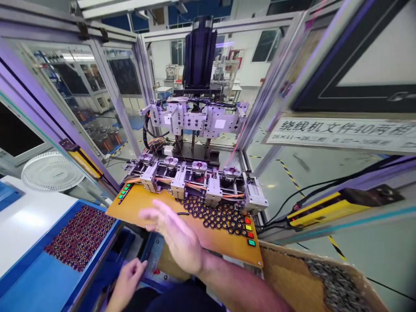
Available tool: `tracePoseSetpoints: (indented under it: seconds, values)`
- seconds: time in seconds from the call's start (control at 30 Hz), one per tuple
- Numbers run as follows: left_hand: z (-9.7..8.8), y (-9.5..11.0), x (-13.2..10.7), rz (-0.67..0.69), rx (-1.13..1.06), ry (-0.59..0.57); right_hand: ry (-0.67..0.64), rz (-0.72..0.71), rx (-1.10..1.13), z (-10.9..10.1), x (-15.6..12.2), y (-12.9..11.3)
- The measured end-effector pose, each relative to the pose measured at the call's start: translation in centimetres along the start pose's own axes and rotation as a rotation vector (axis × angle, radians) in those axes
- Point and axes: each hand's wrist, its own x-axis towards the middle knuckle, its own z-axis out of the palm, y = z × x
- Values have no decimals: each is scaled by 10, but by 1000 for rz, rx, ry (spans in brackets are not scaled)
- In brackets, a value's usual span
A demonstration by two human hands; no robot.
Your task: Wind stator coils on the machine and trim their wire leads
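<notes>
The black rings lay in a loose cluster on the right half of the orange work plate, reaching back to the silver clamp blocks and right to just beside the red, yellow and green buttons, while a bare strip ran between them and the plate's front edge. A short black strip lay left of the cluster, and from there bare plate stretched to the green buttons near the left end. The right hand, released, with fingers spread, hung across the front edge in view, its height above the plate impossible to tell. The left hand was curled below that edge, and whether it grasped anything could not be told. Behind the clamp blocks, four round holders stood in a row under the winding machine's black motor. Well left, dark reddish cores packed the far part of a blue tray, leaving its near end bare; on the right, a cardboard box of grey metal pieces sat near the plate's corner
</notes>
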Motion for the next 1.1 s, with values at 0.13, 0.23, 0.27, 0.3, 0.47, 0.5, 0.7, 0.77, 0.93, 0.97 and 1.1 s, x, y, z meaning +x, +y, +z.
tracePoseSetpoints:
  seconds: [0.13,0.23,0.27,0.3,0.47,0.5,0.7,0.77,0.93,0.97,1.1]
  values:
    - [18,13,22,18,-59,-78,83,-204,-152,10,-20,-8]
    - [-20,41,31,24,-42,-42,-23,-283,-450,1,-31,15]
    - [-35,58,33,44,1,1,-71,-259,-518,-4,-32,26]
    - [-48,78,33,87,57,33,-79,-220,-578,-8,-32,40]
    - [-56,225,20,556,84,-81,-143,-38,-834,-13,-29,104]
    - [-49,259,16,655,41,-160,-170,-21,-868,-12,-28,115]
    - [-28,397,-10,841,-472,-585,-268,60,-986,-14,-19,161]
    - [-35,395,-15,917,-433,-491,-254,86,-979,-23,-19,168]
    - [-39,249,-5,1287,171,-58,-20,89,-851,-50,-25,159]
    - [-35,204,-1,1258,267,-6,44,82,-810,-55,-23,152]
    - [-15,46,-11,682,402,-5,297,58,-629,-69,3,89]
